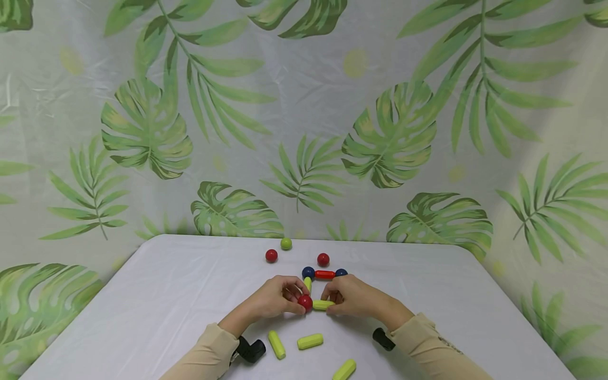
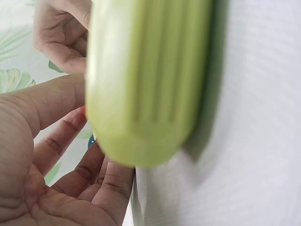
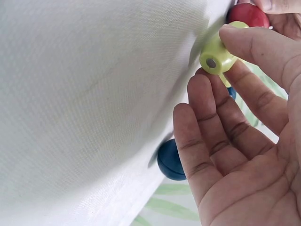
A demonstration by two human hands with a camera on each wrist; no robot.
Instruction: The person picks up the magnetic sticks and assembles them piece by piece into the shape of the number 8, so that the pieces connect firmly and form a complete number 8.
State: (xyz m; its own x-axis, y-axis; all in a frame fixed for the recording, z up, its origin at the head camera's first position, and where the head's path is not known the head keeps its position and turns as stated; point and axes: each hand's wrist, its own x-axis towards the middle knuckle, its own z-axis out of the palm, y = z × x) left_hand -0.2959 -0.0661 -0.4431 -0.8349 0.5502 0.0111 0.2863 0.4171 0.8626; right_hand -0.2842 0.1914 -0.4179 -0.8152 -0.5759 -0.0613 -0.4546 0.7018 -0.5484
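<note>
My left hand [image 1: 274, 296] holds a red ball [image 1: 305, 303] between thumb and fingers, low over the table. Thumb and fingers of my right hand [image 1: 359, 298] pinch a yellow-green rod [image 3: 220, 52], whose near end shows a grey metal disc. Its far end meets the red ball's right side. Behind the ball, a second yellow-green rod [image 1: 307, 285] runs back to a blue ball [image 1: 308, 272]. From there a red rod [image 1: 325, 274] leads right to another blue ball [image 1: 341, 272], partly hidden by my right hand.
Several loose yellow-green rods lie nearer the front: one on the left [image 1: 276, 344], a middle one [image 1: 310, 341] and a front one [image 1: 344, 369]. Toward the back of the white table [image 1: 190, 295] sit a red ball [image 1: 271, 256], a green ball [image 1: 286, 244] and another red ball [image 1: 323, 259].
</note>
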